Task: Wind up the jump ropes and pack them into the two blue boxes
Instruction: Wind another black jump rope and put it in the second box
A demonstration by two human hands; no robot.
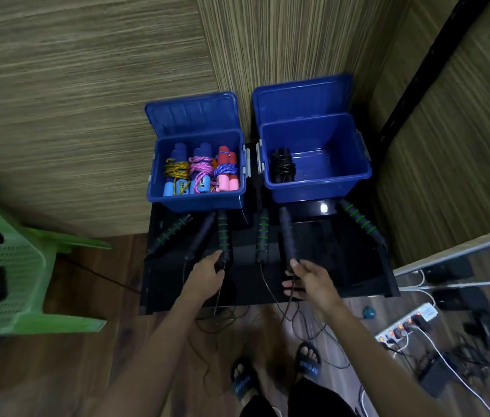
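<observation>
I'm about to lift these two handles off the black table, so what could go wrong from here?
1. The left hand grips a green-ringed handle while the right hand pinches a blue-ringed handle: possibly different ropes.
2. Thin cords overlap below the table edge and may snag.
3. Loops on the floor lie near the sandalled feet: a trip risk.

Left edge: a green plastic chair (12, 266) is seen.
Lower right: a white power strip (406, 325) is laid on the wooden floor (57, 371).
</observation>
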